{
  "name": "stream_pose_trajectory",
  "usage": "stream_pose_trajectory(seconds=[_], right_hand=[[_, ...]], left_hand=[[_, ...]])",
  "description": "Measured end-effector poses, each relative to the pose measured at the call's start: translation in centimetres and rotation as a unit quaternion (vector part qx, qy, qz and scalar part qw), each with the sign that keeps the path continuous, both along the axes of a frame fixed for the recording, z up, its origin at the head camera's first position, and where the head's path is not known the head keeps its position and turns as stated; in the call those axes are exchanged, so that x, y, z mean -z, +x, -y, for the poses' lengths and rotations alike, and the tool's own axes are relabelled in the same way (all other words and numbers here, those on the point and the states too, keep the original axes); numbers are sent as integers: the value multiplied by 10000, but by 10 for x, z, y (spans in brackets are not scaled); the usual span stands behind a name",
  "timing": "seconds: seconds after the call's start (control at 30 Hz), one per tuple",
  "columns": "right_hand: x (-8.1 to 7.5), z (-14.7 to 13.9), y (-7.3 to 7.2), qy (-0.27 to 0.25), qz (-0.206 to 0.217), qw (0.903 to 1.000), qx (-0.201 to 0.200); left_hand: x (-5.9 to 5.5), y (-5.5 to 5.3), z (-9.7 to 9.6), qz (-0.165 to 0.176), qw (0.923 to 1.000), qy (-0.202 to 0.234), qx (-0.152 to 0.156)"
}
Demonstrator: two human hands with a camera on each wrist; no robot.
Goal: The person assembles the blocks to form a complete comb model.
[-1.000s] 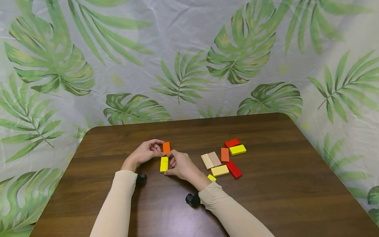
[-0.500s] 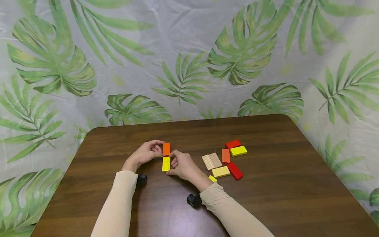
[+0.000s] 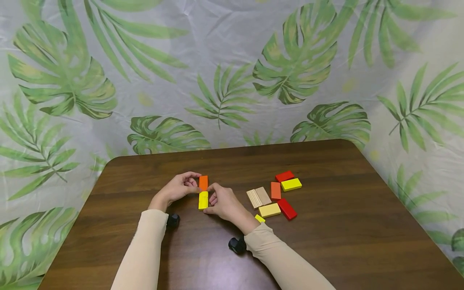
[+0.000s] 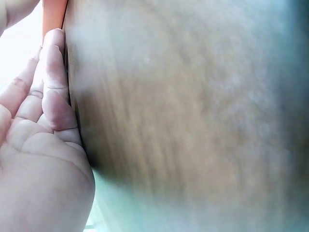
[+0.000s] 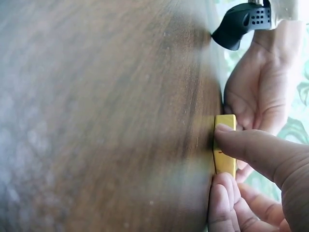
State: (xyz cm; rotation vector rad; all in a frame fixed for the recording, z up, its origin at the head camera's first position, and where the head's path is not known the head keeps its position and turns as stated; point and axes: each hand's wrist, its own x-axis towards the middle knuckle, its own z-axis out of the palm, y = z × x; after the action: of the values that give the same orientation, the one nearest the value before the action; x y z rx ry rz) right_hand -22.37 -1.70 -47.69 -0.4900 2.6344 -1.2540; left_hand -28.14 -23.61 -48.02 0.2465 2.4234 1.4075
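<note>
On the table, left of the middle, an orange block point(image 3: 203, 183) lies flat with a yellow block point(image 3: 203, 200) end to end on its near side. My left hand point(image 3: 176, 187) holds the orange block, index finger at its far end and thumb by the near end. That block's edge shows at the top of the left wrist view. My right hand point(image 3: 224, 202) pinches the yellow block lengthwise. Its thumb point(image 5: 241, 142) covers part of the near end in the right wrist view, with the other fingers at the far end, close to the left thumb.
Several blocks lie to the right: red point(image 3: 287, 209), yellow point(image 3: 291, 184), orange-red point(image 3: 275, 190), pale yellow point(image 3: 270, 210) and plain wood point(image 3: 254, 198). A small yellow piece point(image 3: 259, 218) is partly hidden by the right wrist. Black wrist cameras point(image 3: 237, 245) hang close over the table point(image 3: 326, 249).
The yellow block has shifted slightly right and straightened, so it now lines up with the orange block. Both hands keep their grips and have barely moved.
</note>
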Motion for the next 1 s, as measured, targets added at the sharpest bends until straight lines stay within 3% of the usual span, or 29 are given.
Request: stream_pose_trajectory(seconds=[1.0], right_hand=[[0, -2, -2, -50, -30, 9999, -156]], left_hand=[[-4, 1, -3, 85, 9999, 7, -94]])
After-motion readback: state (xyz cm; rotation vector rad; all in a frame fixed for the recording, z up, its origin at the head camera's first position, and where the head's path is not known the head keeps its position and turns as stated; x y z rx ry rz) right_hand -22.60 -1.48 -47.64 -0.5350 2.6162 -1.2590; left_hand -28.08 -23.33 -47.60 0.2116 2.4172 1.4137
